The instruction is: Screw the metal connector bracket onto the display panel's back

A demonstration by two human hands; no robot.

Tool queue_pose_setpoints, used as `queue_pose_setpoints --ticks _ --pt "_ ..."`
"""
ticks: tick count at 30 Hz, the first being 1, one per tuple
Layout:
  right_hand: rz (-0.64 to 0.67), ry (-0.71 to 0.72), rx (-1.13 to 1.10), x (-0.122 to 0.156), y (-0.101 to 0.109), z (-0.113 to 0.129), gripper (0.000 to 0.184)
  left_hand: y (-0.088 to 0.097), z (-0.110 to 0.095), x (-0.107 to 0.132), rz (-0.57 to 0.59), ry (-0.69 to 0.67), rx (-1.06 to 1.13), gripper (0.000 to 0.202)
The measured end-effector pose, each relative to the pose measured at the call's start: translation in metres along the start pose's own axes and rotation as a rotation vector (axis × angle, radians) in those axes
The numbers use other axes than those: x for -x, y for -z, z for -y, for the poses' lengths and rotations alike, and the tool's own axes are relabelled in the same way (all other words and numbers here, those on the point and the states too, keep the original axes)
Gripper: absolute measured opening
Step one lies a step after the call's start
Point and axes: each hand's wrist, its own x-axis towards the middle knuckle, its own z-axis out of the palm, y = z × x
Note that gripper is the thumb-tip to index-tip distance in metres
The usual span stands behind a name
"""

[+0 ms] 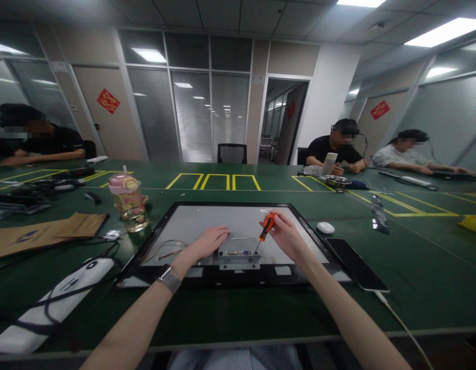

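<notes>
A flat display panel (176, 226) with a black frame lies on the green table in front of me, its grey back facing up. Near its front edge sits a metal bracket (238, 260) with a row of connectors. My right hand (286, 231) grips an orange and black screwdriver (267, 226), tilted so its tip meets the bracket's right end. My left hand (210, 241) lies flat at the bracket's left side, fingers stretched out. Thin wires (164, 250) curl across the panel left of that hand. Any screw at the tip is too small to make out.
Left of the panel stand a pink-lidded bottle (130, 205), a brown paper bag (49, 234) and a white power bank-like device (56, 303) wrapped in black cable. On the right lie a phone (357, 264) with a cable and a white case (325, 227). Several people sit across the table.
</notes>
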Motion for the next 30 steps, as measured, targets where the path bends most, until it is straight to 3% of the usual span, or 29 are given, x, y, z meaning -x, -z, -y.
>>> queue_pose_setpoints --ticks 20,30 --pt "0.02 -0.006 -0.018 0.0011 -0.0021 0.0022 0.012 -0.0006 0.001 -0.0006 0.001 -0.002 -0.02 0.042" --pt "0.046 -0.045 -0.005 0.0011 -0.0034 0.0033 0.025 -0.0008 0.0016 -0.0008 -0.01 -0.01 -0.022 0.042"
